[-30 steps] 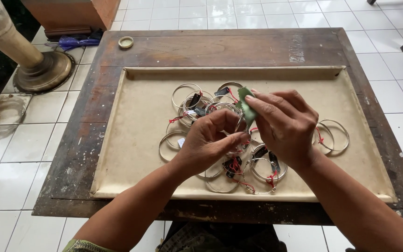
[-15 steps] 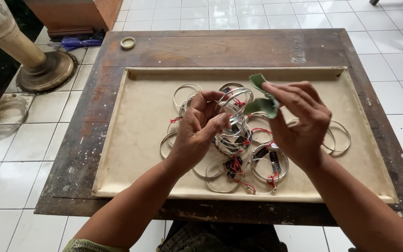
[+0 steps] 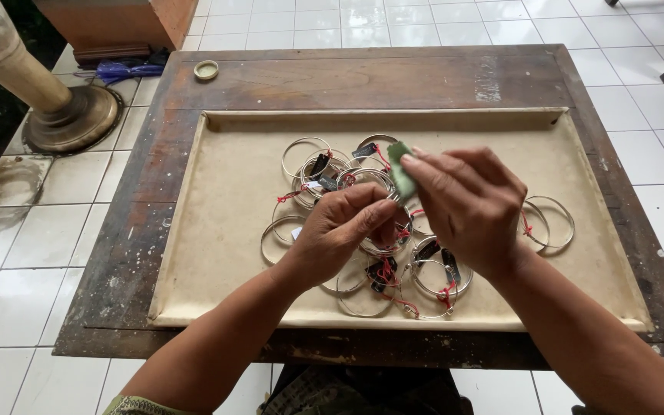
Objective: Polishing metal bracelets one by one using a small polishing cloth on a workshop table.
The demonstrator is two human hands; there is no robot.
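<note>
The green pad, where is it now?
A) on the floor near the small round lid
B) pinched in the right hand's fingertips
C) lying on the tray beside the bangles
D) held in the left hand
B: the right hand pinches the green pad at its fingertips, above the bangles in the tray.

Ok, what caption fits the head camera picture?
Left hand holds a silver bangle while right hand presses a green pad over the tray.

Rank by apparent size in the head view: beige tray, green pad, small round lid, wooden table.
1. wooden table
2. beige tray
3. green pad, in the right hand, partly hidden
4. small round lid, close to the pad; farther away, so unsure
</note>
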